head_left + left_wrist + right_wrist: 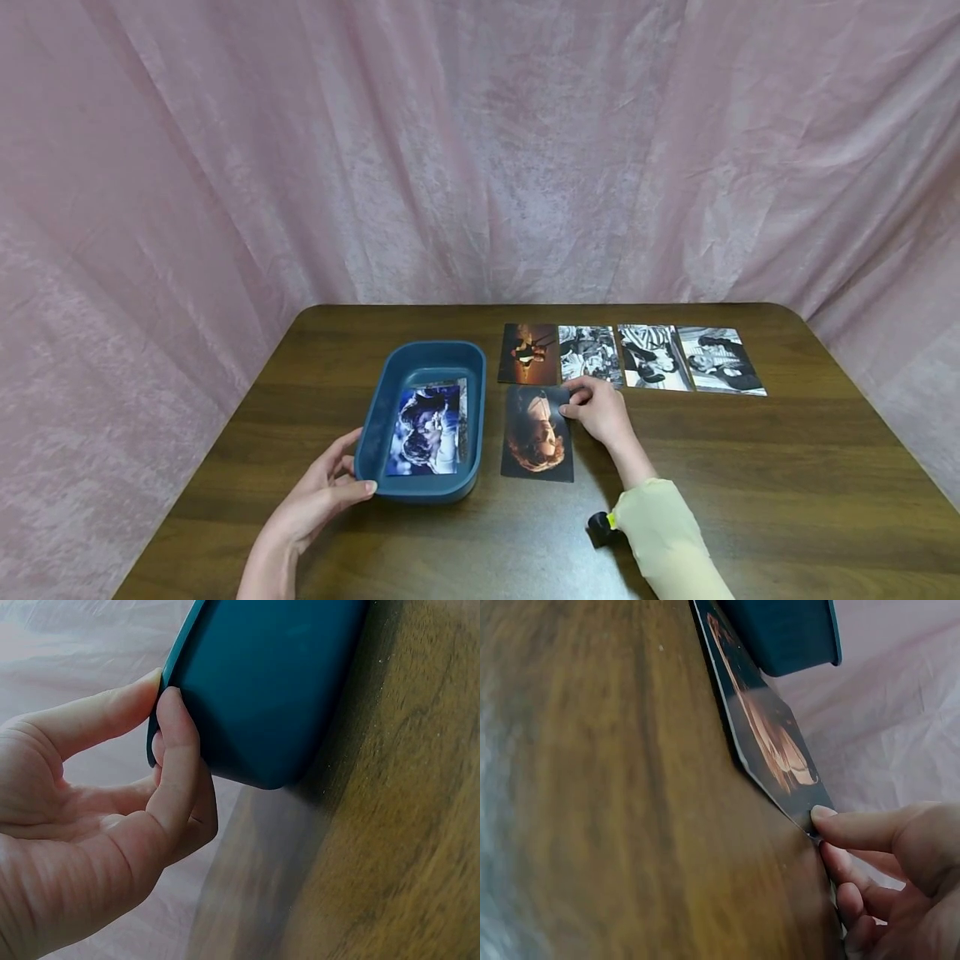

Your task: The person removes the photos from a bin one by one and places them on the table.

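My left hand [318, 492] holds a blue-teal plastic tub [435, 356] at its near left corner. In the left wrist view, the thumb and fingers pinch the tub's rim [180, 656]. A bluish photo print [424, 429] lies inside the tub, overlapping another print whose edge shows at its right. To the right of the tub, my right hand [603, 410] pinches the far right corner of a dark photo print [534, 433] with an orange-toned portrait. The right wrist view shows the thumb on top of this print [769, 735], close over the wooden table.
Several photo prints form a row at the back: a dark orange one [528, 354], then black-and-white ones [588, 352], the last [720, 360] at the far right. A small black object [601, 528] sits beside the right sleeve [667, 529]. Pink curtains [480, 150] hang behind the table [787, 492].
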### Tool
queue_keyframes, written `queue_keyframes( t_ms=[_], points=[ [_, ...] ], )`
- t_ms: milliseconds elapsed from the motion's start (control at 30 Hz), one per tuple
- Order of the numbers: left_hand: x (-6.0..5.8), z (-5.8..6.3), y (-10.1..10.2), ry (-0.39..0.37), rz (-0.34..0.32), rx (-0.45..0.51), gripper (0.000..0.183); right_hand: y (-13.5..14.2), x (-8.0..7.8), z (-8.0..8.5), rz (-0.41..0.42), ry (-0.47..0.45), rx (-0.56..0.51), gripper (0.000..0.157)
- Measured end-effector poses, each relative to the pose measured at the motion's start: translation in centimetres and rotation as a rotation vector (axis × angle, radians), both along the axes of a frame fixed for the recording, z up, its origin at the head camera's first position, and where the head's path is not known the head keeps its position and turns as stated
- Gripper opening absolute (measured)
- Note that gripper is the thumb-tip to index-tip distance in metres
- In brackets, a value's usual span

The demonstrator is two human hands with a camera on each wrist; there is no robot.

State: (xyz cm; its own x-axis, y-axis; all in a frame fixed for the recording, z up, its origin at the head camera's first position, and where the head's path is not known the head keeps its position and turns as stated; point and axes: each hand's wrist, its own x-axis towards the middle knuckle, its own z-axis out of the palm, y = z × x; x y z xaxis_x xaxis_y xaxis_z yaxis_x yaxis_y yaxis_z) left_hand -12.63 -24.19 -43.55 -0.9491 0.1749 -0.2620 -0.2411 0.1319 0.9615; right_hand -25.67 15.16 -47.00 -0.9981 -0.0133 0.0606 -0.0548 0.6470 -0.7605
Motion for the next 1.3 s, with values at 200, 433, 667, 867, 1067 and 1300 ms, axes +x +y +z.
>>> queue_keyframes(
  t_ms=[200, 433, 667, 867, 1067, 1300],
  points=[
    [-0.1, 0.0, 0.0, -0.008, 0.001, -0.004, 0.087, -0.3, 0.0, 0.0, -0.019, -0.012, 0.026, 0.03],
    [-0.2, 0.1, 0.1, -0.015, 0.015, -0.003, 0.086, -0.3, -0.1, 0.0, -0.019, -0.043, 0.025, 0.033],
    [-0.4, 0.0, 0.0, -0.025, 0.003, -0.013, 0.088, -0.3, -0.2, 0.0, -0.023, -0.058, 0.01, 0.032],
    [-0.3, 0.3, -0.4, -0.028, -0.016, -0.021, 0.088, -0.1, -0.7, 0.3, 0.0, -0.052, 0.014, 0.03],
    [-0.3, 0.7, -0.7, -0.015, -0.029, -0.033, 0.087, -1.2, -2.2, 2.4, 0.026, -0.023, -0.013, 0.028],
    [-0.4, 0.8, -0.8, -0.004, -0.035, -0.04, 0.087, -5.6, -4.4, 6.6, 0.102, 0.052, -0.121, 0.028]
  ],
)
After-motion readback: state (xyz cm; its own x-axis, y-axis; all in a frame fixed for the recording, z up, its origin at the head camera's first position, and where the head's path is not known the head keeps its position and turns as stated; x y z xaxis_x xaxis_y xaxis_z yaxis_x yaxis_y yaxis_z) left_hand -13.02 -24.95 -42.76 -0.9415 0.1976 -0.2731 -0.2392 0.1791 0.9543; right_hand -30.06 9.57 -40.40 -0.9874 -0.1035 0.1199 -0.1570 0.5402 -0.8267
